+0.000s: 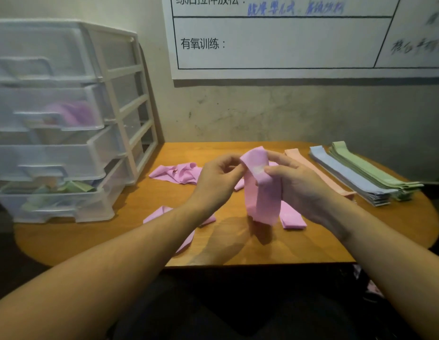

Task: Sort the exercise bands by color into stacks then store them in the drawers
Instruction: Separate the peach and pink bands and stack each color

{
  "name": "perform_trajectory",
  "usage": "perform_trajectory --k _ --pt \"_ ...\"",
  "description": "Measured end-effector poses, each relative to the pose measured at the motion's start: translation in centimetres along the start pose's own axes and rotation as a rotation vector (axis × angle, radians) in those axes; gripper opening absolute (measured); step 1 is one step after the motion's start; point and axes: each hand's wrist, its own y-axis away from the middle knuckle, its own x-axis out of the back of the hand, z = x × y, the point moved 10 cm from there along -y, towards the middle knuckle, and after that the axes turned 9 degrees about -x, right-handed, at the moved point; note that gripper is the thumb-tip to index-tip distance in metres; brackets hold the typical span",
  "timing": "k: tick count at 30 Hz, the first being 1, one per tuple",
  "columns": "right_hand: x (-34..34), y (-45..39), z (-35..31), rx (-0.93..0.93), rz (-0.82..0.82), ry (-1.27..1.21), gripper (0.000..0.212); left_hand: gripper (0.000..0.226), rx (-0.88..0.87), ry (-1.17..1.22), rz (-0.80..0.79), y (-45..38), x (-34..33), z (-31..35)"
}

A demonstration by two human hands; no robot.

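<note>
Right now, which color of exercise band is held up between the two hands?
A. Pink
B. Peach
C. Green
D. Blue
A. The left hand and right hand both pinch a pink exercise band above the table, while the green stack, blue stack and peach band lie flat at the right.

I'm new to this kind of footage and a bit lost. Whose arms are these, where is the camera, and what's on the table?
There is no machine here: a person wears a camera on the head, looking down at their own arms. The left hand and right hand together hold one pink band above the table. More loose pink bands lie on it. At the right lie sorted stacks: orange, blue and green. At the left stands a plastic drawer unit, with its drawers pulled out.
</note>
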Motion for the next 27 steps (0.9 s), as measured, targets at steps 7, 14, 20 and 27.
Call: perform_trajectory --k 7,14,20,27 --pt "1.2 2.1 -2.3 0.029 0.098 0.05 0.02 0.009 -0.008 0.054 -0.009 -1.1 -0.3 3.8" --pt "1.9 4.0 -6.0 0.187 0.183 0.116 0.009 0.024 -0.022 0.031 -0.087 -1.5 -1.6 6.6" --pt "3.3 5.5 -8.0 0.242 0.255 0.23 0.004 0.021 -0.04 -0.021 -0.11 -2.1 -2.3 7.8" --pt "4.6 7.2 -10.1 0.384 0.336 0.183 0.012 0.033 0.151 0.273 -0.141 -1.5 -4.9 6.7"
